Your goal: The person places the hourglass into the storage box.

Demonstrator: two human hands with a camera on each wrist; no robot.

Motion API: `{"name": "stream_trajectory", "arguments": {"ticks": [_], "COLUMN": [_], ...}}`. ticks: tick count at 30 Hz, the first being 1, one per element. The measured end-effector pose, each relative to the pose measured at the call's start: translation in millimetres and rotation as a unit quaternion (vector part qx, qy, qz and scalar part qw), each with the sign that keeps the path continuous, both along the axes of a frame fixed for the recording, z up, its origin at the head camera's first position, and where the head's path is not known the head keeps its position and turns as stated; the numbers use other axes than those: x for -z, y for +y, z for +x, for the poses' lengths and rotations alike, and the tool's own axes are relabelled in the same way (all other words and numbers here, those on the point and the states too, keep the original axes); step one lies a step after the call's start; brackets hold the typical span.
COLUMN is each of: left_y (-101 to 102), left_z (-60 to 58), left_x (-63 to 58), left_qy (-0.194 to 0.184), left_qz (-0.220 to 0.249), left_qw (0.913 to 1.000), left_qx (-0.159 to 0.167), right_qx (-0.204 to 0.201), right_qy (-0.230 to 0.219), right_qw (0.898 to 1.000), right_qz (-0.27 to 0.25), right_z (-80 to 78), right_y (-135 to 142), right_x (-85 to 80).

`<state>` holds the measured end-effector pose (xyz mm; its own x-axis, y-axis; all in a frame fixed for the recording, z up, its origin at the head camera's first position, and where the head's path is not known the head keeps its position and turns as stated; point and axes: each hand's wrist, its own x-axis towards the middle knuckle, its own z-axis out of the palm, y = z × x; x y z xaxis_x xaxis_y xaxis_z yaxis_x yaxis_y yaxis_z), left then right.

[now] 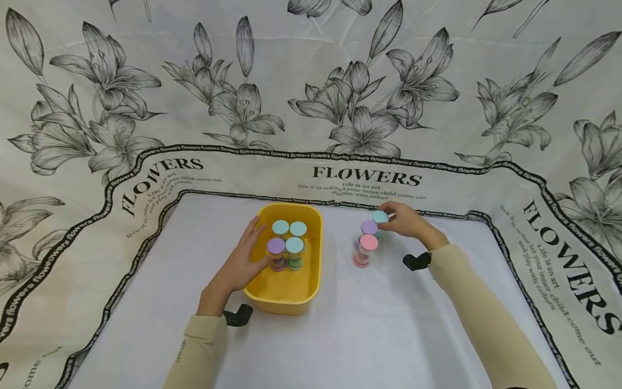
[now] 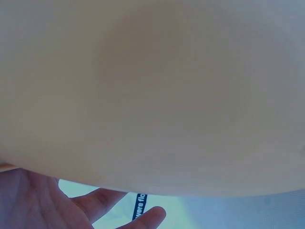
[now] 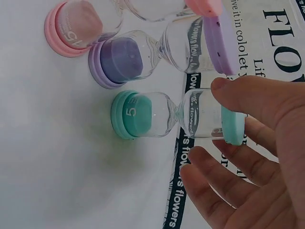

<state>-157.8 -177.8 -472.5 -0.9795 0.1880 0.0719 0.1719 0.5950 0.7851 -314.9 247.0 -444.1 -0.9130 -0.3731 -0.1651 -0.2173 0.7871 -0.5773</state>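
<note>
In the head view my right hand (image 1: 405, 219) pinches the top of a teal hourglass (image 1: 380, 216). In the right wrist view this teal hourglass (image 3: 139, 115) stands upright on the cloth, with my thumb and fingers around its upper end. Beside it, in a row, are a purple hourglass (image 1: 369, 227) and a pink hourglass (image 1: 368, 243). My left hand (image 1: 238, 265) rests at the left rim of a yellow bin (image 1: 282, 308), fingers spread and thumb over the inside. Its thumb tip is close to a purple-capped hourglass (image 1: 276, 246); contact is unclear. The left wrist view is mostly covered by a blurred pale surface.
Inside the bin, several hourglasses stand grouped together, one purple-capped and the others light blue-capped, such as the front right one (image 1: 294, 245). A white cloth (image 1: 350, 335) covers the table. Behind it rises a flower-printed cloth (image 1: 272, 173) with a black border.
</note>
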Motion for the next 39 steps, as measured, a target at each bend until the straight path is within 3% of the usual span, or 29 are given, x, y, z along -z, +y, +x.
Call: {"name": "stream_trajectory", "arguments": {"ticks": [13,20,39], "left_y": [-0.1,0.8,1.1], "left_z": [0.5,-0.5,0.7], "left_x": [-0.5,-1.1,-0.4], "left_qy": [-0.005,-0.008,-0.002], "left_qz": [-0.002,-0.001,0.003], "left_qw": [1.0,1.0,1.0], "left_qx": [-0.001,-0.002,-0.002], "right_qx": [-0.007,0.006,0.03], "right_qy": [0.004,0.024,0.026], "right_qw": [0.999,0.999,0.996], "right_qz": [0.047,0.047,-0.074], "right_z": [1.4,0.8,2.2], "right_y": [-3.5,-0.2,-1.9], "right_x": [1.4,-8.1,-61.0]}}
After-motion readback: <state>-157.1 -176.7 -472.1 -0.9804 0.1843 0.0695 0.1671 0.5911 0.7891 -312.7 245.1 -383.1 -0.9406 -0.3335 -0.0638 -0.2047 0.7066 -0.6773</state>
